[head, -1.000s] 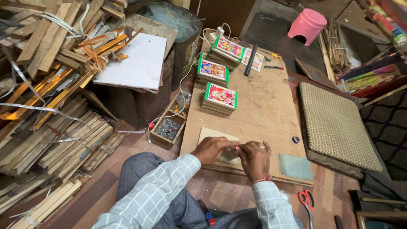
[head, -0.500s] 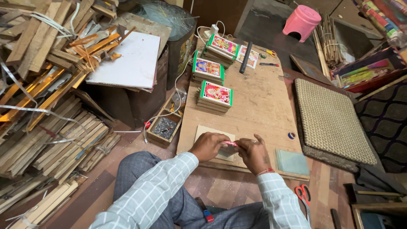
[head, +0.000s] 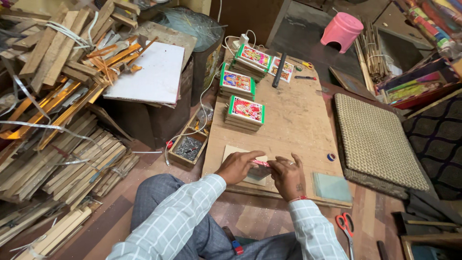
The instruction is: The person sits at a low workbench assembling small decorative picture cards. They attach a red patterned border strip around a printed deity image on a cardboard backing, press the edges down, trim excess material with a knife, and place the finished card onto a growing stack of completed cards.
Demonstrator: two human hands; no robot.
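Both hands down on a tan board (head: 235,155) at the near edge of the surface (head: 298,120). Left hand (head: 236,166) fingers curled, pinching one end of a thin pink-red strip (head: 260,163); right hand (head: 288,177) closed on the other end, knuckles up. Strip lies across the board's near-right part, flat to it as far as I can tell. Can't see what's under the palms.

Progress, judged from layout: three stacks of finished framed pics sit further back, nearest stack (head: 245,111), mid stack (head: 236,84), far stack (head: 253,58), plus a couple of loose pics (head: 281,69) by a dark bar (head: 279,70). So several units look done; this board is bare, no print or frame on it yet, early in its cycle. A glass pane (head: 332,187) lies just right of the right hand, unused so far. Box of nails (head: 187,148) off the left edge, scissors (head: 345,225) on the floor, right.

Vs 0.5 s ago: hands at the same spot on the board, same pinch on the strip, maybe slightly closer together. Stacks, pane, nail box unmoved. Framing shifts mostly from head motion.

Rest: wood strip scrap (head: 53,120) piled left, white sheet (head: 149,74) on a crate, woven mat (head: 375,139) right, pink stool (head: 340,30) at back.
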